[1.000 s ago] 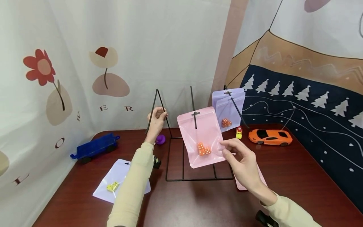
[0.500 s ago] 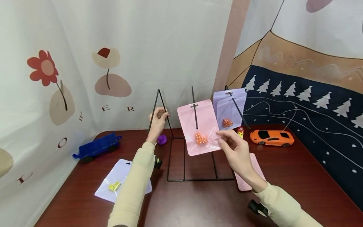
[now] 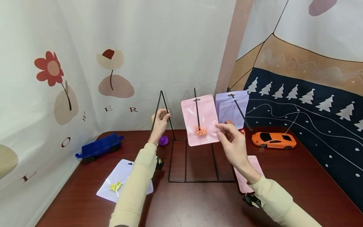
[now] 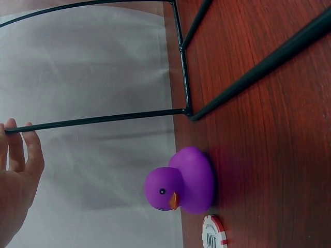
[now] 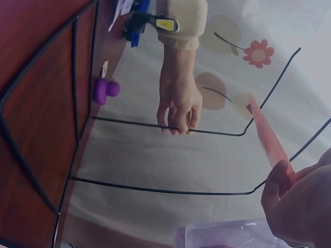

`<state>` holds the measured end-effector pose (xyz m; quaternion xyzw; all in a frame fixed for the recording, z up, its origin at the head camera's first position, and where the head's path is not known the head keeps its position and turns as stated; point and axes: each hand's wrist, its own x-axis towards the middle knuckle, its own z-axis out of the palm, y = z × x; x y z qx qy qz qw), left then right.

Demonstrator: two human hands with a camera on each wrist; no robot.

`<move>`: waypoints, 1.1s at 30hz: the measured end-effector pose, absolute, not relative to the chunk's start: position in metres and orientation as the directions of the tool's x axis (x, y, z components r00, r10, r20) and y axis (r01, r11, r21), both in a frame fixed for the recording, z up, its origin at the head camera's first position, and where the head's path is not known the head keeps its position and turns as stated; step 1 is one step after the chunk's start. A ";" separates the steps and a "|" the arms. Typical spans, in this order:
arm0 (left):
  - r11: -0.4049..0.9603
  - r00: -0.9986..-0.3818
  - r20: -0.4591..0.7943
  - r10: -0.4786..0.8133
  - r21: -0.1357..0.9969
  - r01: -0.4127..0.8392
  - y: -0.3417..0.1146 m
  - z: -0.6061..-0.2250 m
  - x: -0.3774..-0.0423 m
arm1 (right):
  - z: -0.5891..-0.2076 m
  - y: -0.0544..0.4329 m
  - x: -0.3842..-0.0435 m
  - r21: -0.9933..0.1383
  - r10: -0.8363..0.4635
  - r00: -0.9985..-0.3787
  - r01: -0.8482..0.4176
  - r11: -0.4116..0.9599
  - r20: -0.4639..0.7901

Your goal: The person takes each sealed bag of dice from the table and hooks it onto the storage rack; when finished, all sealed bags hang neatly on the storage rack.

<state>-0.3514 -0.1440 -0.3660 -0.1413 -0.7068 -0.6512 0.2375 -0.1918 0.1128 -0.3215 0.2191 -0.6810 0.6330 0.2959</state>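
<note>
A black wire rack with upward-slanting prongs stands on the table. My left hand holds its left upright with the fingertips, as the left wrist view also shows around the thin bar. On the middle prong hangs a pink zip bag with orange dice inside, the prong passing through its hang hole. My right hand pinches this bag's lower right edge between thumb and forefinger. Purple zip bags hang on the right prong, their orange dice partly hidden behind the right hand.
A purple rubber duck and poker chip lie left of the rack. A purple bag with yellow dice lies front left, a blue toy wagon behind. Another pink bag and an orange toy car are right.
The right hand has raised the pink bag's lower part and pushed it back, so the bag sits higher and farther along the middle prong. The left hand keeps its hold on the rack.
</note>
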 end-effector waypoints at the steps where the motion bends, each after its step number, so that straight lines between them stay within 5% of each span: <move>1: 0.112 -0.847 0.520 -0.115 0.854 0.509 -0.144 -0.368 -0.354 | -0.319 0.112 -0.190 -0.726 0.075 -0.723 -0.679 0.108 0.687; 33: 0.114 -0.852 0.515 -0.094 0.856 0.505 -0.140 -0.355 -0.333 | -0.309 0.096 -0.209 -0.766 0.120 -0.766 -0.593 0.247 0.632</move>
